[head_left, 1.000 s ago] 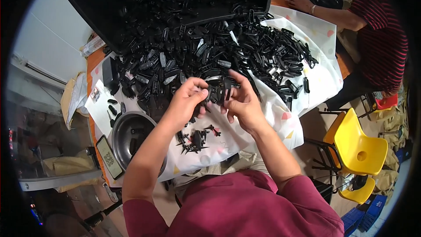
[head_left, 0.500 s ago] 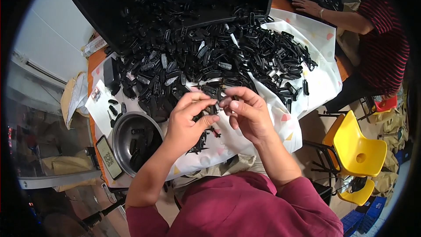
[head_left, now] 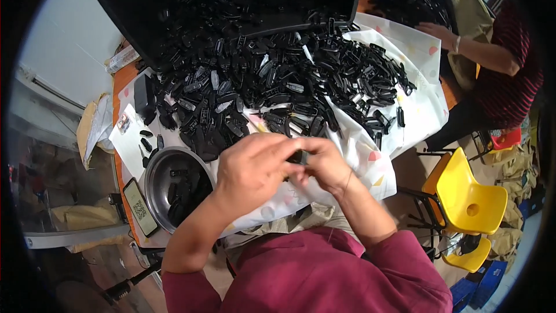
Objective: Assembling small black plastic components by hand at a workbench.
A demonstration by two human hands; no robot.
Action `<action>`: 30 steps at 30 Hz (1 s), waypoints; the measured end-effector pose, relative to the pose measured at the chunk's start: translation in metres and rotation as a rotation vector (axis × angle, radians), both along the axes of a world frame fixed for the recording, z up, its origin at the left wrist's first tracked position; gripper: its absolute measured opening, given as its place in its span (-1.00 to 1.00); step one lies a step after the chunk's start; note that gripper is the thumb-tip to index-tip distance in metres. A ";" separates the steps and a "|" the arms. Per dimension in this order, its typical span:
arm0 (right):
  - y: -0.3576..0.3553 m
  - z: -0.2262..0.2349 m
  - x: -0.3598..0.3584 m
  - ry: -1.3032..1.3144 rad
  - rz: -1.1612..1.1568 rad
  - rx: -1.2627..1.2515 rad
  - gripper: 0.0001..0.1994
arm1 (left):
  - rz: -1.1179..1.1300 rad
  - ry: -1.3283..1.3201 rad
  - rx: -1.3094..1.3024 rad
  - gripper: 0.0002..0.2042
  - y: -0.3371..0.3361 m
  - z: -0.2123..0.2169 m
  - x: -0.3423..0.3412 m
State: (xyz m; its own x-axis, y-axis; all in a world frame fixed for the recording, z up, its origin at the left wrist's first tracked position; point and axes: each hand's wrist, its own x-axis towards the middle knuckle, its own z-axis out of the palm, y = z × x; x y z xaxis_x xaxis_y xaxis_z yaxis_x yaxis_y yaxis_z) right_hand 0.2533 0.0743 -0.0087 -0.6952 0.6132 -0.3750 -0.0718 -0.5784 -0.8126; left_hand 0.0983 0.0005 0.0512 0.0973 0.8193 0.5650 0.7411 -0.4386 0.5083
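Observation:
My left hand point(head_left: 250, 168) and my right hand point(head_left: 328, 166) meet over the near part of the table, with fingers closed together. Between their fingertips shows a small dark plastic piece point(head_left: 299, 158), mostly covered and slightly blurred. Just beyond my hands spreads a big heap of small black plastic parts point(head_left: 272, 84), elongated, some glossy and a few grey. At the left of my left forearm stands a steel bowl point(head_left: 152, 181) with several black parts inside.
A large black bin point(head_left: 231, 37) lies tipped toward me at the back, parts spilling from it. A phone point(head_left: 141, 207) lies left of the bowl. White patterned sheeting point(head_left: 425, 110) covers the table. Another person's hand point(head_left: 435, 32) works at the far right. Yellow chairs point(head_left: 463, 185) stand to the right.
My hands have come closer together and moved slightly toward me, fingers now closed round the small piece. The other person's hand and body have shifted right.

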 end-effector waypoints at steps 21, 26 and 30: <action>-0.003 0.036 0.020 0.187 -0.098 -0.047 -0.93 | 0.039 -0.439 -0.215 -0.69 -0.013 -0.021 0.007; 0.004 0.027 0.020 0.031 -0.018 0.089 -0.92 | 0.071 0.148 -0.043 -0.68 -0.012 -0.013 -0.001; -0.009 0.028 0.008 0.097 -0.105 0.072 -0.92 | 0.079 -0.787 -0.473 -0.62 -0.017 -0.035 0.011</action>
State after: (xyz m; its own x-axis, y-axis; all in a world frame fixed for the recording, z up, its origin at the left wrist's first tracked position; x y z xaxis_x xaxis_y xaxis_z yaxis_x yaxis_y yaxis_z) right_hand 0.2612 0.0653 0.0192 -0.6567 0.7073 -0.2615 -0.2089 -0.5038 -0.8382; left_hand 0.1089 -0.0169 0.0165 -0.2389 0.9698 0.0492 0.1245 -0.0196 0.9920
